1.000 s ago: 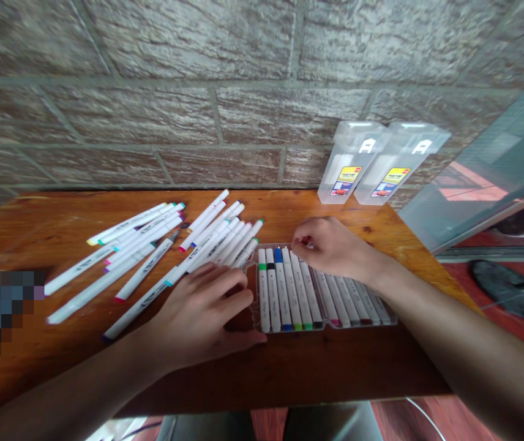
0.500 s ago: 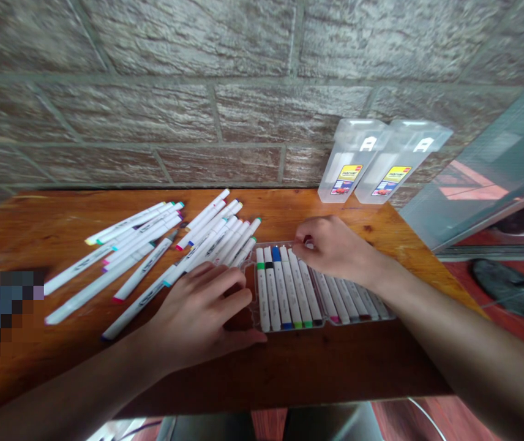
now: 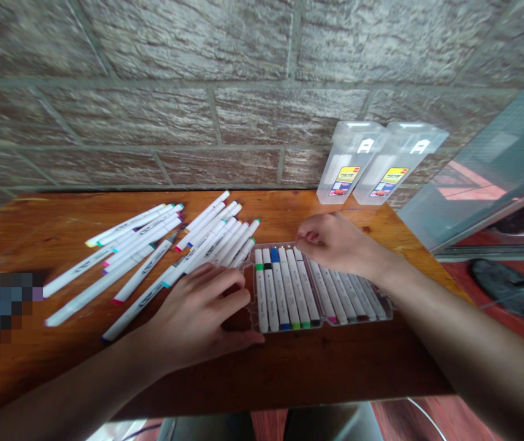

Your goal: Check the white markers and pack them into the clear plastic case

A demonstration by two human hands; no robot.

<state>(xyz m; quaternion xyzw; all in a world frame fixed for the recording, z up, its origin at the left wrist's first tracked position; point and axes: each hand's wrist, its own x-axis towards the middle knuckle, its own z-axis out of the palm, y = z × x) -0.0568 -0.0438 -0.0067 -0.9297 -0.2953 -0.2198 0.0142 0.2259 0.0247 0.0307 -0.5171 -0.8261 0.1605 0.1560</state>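
Observation:
A clear plastic marker case point(image 3: 289, 329) lies flat on the table, holding a row of white markers point(image 3: 284, 291) in two sections. Over the case's far edge, my right hand point(image 3: 330, 242) is closed, its thumb and fingers curled together near the marker tops. Whatever the fingertips may grip is hidden. My left hand point(image 3: 207, 303) rests at the case's left edge, fingers bent and thumb stretched out apart along the near corner. Nothing shows in its grasp. Loose white markers point(image 3: 207, 245) with coloured ends lie just beyond it.
Two translucent plastic boxes point(image 3: 349, 162) with yellow labels stand at the back right against the stone wall point(image 3: 248, 116). More loose markers point(image 3: 119, 251) are spread on the left of the wooden table point(image 3: 317, 367). A glass panel point(image 3: 486, 177) is to the right.
My right hand has shifted very slightly right along the case's far edge, showing more of the marker tops. The left hand and the loose markers are nearly unmoved.

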